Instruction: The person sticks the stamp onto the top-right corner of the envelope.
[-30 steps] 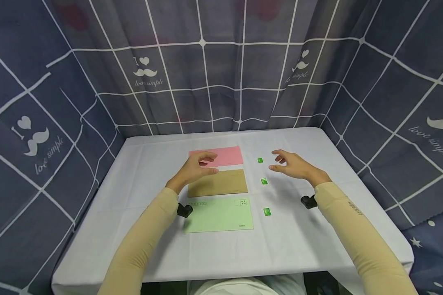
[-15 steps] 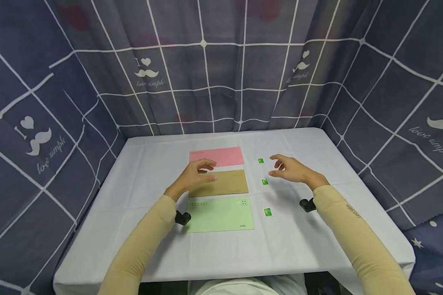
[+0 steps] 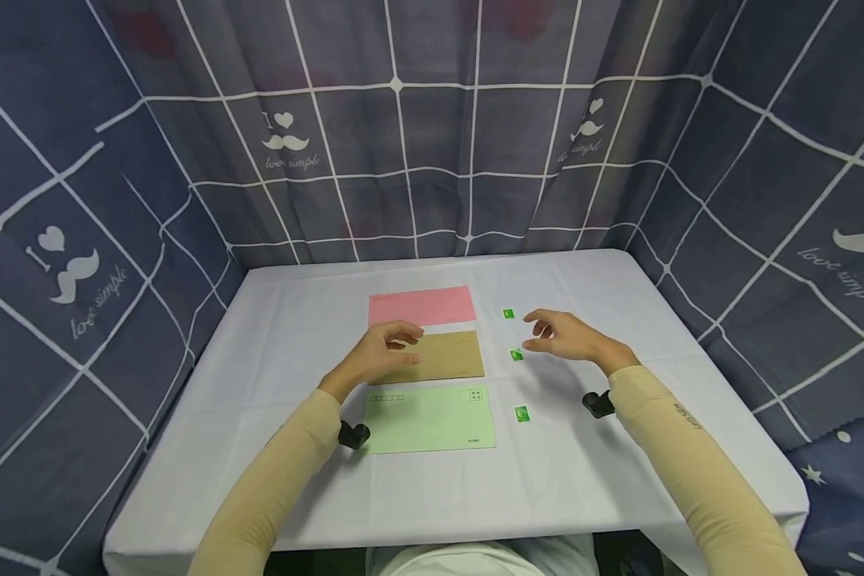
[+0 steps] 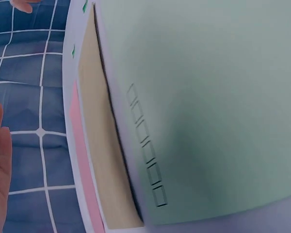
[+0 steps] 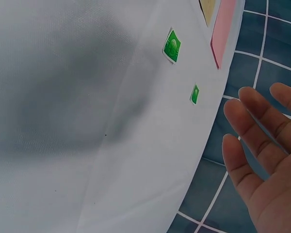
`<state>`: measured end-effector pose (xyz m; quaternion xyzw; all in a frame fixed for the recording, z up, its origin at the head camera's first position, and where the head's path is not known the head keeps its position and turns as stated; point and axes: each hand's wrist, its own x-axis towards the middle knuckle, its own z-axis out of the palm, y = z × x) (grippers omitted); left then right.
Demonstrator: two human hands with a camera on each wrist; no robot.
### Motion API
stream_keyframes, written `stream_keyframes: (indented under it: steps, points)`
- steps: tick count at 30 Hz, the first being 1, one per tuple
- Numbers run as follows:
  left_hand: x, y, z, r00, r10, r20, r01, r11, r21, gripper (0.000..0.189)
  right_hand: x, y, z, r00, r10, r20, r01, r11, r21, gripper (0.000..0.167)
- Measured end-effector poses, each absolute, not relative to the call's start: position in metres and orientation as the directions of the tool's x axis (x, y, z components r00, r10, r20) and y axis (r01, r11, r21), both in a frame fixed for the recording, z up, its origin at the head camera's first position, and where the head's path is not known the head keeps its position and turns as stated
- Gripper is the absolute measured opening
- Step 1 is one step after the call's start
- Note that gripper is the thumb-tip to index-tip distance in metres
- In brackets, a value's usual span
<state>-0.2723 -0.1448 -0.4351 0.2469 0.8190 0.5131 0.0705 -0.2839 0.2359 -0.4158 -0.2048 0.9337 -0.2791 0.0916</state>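
The green envelope (image 3: 432,420) lies nearest you on the white table (image 3: 619,496) in the head view, with the brown envelope (image 3: 454,356) beyond it and the pink envelope (image 3: 428,306) farthest. Three green stamps (image 3: 516,354) form a column to their right. Your left hand (image 3: 383,352), empty and loosely curved, is over the brown envelope; your right hand (image 3: 565,336), also empty, is just right of the stamps, well apart from the left. From your left wrist, the green envelope's printed boxes show. From your right wrist, your fingers stand separated against the gridded curtain (image 5: 201,179).
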Motion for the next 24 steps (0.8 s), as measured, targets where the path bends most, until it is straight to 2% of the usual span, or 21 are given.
stream_keyframes:
  steps: [24]
  points:
    - [-0.259,-0.144,-0.445,-0.834,0.548,0.058,0.322,0.399,0.859,0.043,-0.28,0.234,-0.428,-0.881,-0.469,-0.066,-0.344,0.729,-0.593,0.051]
